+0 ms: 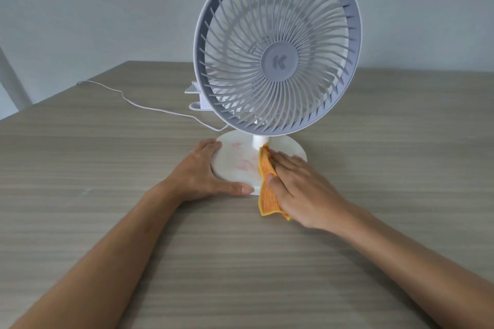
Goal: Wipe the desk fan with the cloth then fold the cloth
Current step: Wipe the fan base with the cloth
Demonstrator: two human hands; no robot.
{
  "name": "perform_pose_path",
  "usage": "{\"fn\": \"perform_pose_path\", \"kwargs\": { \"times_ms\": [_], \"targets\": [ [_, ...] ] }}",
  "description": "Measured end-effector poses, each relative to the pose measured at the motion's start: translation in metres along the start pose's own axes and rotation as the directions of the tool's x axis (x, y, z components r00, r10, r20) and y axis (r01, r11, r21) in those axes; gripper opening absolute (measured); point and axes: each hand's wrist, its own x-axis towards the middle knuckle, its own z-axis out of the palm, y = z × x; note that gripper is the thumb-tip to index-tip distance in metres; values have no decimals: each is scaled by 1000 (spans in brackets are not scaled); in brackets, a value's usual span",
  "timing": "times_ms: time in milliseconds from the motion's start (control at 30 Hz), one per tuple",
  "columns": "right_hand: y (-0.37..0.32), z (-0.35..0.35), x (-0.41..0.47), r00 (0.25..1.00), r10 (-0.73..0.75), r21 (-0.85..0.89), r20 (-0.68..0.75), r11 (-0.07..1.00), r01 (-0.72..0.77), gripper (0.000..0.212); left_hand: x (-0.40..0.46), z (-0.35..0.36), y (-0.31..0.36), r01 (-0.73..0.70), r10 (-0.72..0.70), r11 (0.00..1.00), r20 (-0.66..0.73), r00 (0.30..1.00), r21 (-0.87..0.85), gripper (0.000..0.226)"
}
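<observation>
A white desk fan [278, 53] with a grey round grille stands upright on the wooden table. Its flat white round base [235, 160] carries pinkish smears on the left half. My left hand [205, 171] grips the base's left and front rim, thumb along the near edge. My right hand [302, 189] lies flat on an orange cloth [267, 195], pressing it onto the right part of the base beside the fan's short stem [260, 141]. Much of the cloth is hidden under my palm; one corner hangs onto the table.
A thin white power cord [139, 105] runs from behind the fan leftwards across the wooden table [107, 168] to its far left edge. A grey wall rises behind the table. A white slanted bar [12, 75] stands at the far left.
</observation>
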Motion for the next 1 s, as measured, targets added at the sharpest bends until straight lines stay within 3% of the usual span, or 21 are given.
{"fn": "perform_pose_path", "kwargs": {
  "times_ms": [267, 500, 800, 1000],
  "targets": [
    [43, -23, 42, 973, 212, 109, 87, 969, -221, 52, 0, 2, 1, 4, -4, 1000, -16, 1000, 30, 136],
    [39, -17, 34, 984, 163, 68, 70, 984, -168, 49, 2, 5, 4, 45, -44, 999, -37, 998, 9, 139],
    [17, -6, -6, 997, 74, 105, -38, 992, -69, 52, 5, -8, -4, 33, -18, 989, 104, 994, -143, 133],
    [31, -14, 32, 977, 207, 98, 47, 973, -210, 49, 6, -8, -4, 14, 2, 988, 104, 995, -157, 116]
  ]
}}
